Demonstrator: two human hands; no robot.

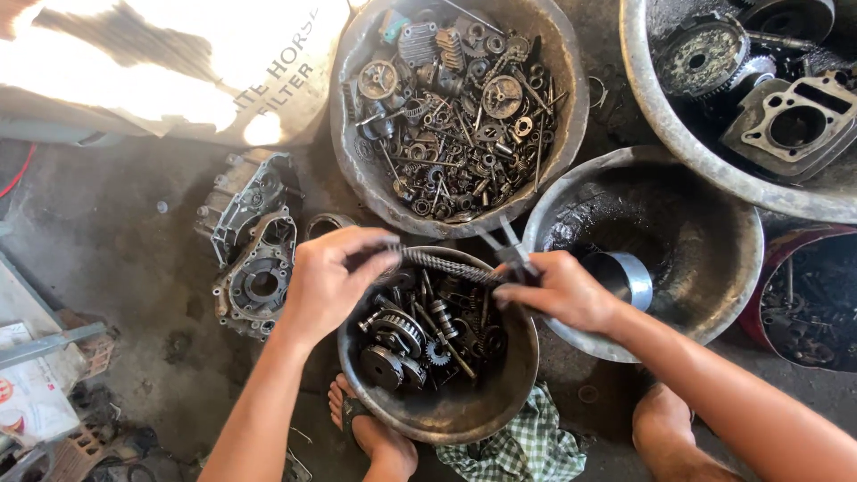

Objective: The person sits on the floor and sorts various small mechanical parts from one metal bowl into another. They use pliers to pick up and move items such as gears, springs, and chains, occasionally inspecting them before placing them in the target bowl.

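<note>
Round dented metal bowl [500, 406] of oily gears below hands. Left hand [328, 278] closed on end of greasy steel roller chain [446, 266]; right hand [564, 290] grips other end with pliers [507, 243]. Chain probably heavy, limp, slippery; best held at ends.

i see even daylight, soft shadows; hard glare blows out the cardboard [170, 71] top left. focus is sharp centrally, with wide-angle bending at the edges.
</note>
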